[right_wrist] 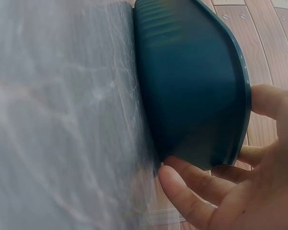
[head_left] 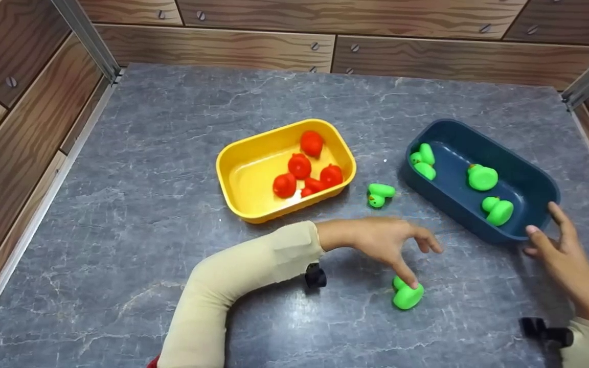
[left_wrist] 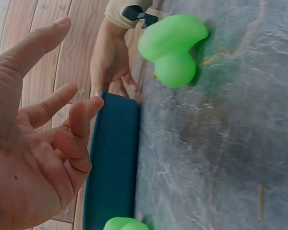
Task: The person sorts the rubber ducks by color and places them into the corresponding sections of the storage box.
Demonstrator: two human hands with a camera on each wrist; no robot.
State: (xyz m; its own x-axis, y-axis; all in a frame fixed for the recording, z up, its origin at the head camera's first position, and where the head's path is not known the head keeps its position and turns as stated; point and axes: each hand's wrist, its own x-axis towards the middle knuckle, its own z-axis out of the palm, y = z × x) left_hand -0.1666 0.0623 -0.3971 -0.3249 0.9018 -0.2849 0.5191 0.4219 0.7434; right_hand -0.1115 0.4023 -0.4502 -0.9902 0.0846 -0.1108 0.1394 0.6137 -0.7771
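Note:
My left hand (head_left: 384, 237) hovers over the tabletop with fingers spread and nothing in its grasp. Its lowest fingertip overlaps a green toy duck (head_left: 408, 297) in the head view; the left wrist view shows that duck (left_wrist: 175, 50) lying apart from the hand. Another green duck (head_left: 380, 191) lies tipped over between the two tubs. My right hand (head_left: 570, 260) holds the near right corner of a dark blue tub (head_left: 478, 217), thumb and fingers on its rim and outer wall (right_wrist: 192, 91). Several green ducks (head_left: 482, 178) lie inside this tub.
A yellow tub (head_left: 243, 204) stands left of the blue one, with several rounded red toys (head_left: 299, 166) inside. Wood-patterned panels (head_left: 253, 48) edge the grey marbled table (head_left: 120, 214) at the back and sides.

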